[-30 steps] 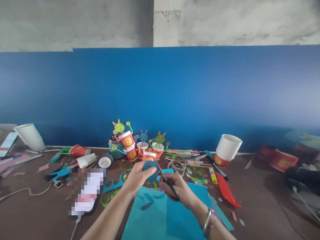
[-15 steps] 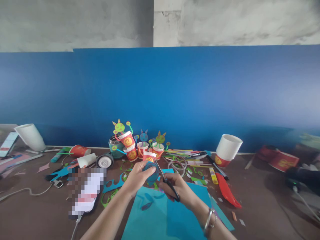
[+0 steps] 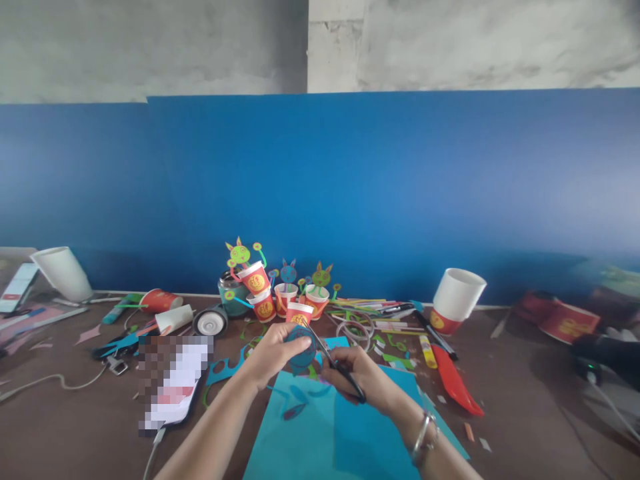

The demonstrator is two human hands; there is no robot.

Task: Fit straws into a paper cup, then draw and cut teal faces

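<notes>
Between thumb and fingers, my left hand (image 3: 275, 353) pinches a round blue paper cutout (image 3: 301, 353) with drawn lines on it. My right hand (image 3: 357, 373) is closed round the black handles of a pair of scissors (image 3: 345, 375). The scissor blades reach up along the right edge of the cutout; whether they touch the paper I cannot tell. Beneath both hands lie light blue paper sheets (image 3: 295, 440), with a small dark-marked leaf-shaped piece (image 3: 294, 411) on top. Just beyond the cutout stands a red and white paper cup (image 3: 300, 312).
Decorated paper cups (image 3: 263, 307) with paper animal faces stand at the back. A phone (image 3: 175, 387) on a cable lies left. To the right are a glue stick (image 3: 427, 351), a red piece (image 3: 455, 383), and stacked cups (image 3: 456, 300). A blue panel (image 3: 320, 187) closes off the back.
My right hand and the scissors have shifted slightly right and down. The blue cutout has turned a little in my left hand, which stays nearly in place.
</notes>
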